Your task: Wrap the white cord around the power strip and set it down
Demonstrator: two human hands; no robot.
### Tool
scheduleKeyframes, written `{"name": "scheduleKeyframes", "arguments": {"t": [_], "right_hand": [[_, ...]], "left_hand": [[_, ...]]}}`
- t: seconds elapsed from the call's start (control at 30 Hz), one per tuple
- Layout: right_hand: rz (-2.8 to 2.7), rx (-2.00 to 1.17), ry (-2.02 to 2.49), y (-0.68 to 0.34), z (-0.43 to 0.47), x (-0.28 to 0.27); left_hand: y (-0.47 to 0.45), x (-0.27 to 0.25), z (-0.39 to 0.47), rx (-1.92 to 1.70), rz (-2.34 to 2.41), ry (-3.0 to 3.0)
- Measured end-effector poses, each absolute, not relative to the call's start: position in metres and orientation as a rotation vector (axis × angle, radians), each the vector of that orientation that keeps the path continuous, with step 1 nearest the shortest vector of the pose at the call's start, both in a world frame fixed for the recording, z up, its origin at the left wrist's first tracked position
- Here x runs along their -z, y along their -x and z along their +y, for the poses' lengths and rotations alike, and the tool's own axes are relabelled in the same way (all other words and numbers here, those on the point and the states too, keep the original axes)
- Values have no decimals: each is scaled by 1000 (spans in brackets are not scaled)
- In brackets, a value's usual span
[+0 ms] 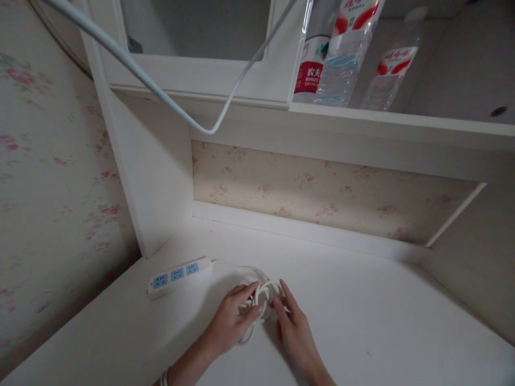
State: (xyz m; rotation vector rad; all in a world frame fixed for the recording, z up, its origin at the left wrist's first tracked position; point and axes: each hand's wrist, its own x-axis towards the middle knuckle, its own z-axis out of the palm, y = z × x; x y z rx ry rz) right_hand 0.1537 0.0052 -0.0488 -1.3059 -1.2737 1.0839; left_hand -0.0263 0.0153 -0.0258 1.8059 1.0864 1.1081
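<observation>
A white power strip with three blue socket faces lies on the white desktop, left of my hands. Its power cord runs from the strip's right end into a loose coil between my hands. My left hand grips the coil's left side between thumb and fingers. On the right side of the coil, my right hand has its thumb and fingers closed round the loops. Part of the coil is hidden behind my fingers, and the plug cannot be made out.
Plastic bottles stand on the shelf above the white desk. A thick pale cable hangs across the upper left, before the cabinet. Flowered wallpaper covers the left wall, and a side panel rises at the desk's left.
</observation>
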Motion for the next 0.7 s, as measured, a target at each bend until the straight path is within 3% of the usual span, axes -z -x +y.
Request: {"name": "scheduleKeyframes", "arguments": {"t": [0.13,0.37,0.7], "right_hand": [[-1223,-1121,1315,-160,12,45],[-1259,-797,1263,-176,14,37],[-1328,-648,1319,-174,4,34]], "left_hand": [[27,23,10,-1046,1124,-1887],[19,12,7,-1124,1148,-1974],[20,3,4,-1158,1099,-1969]]}}
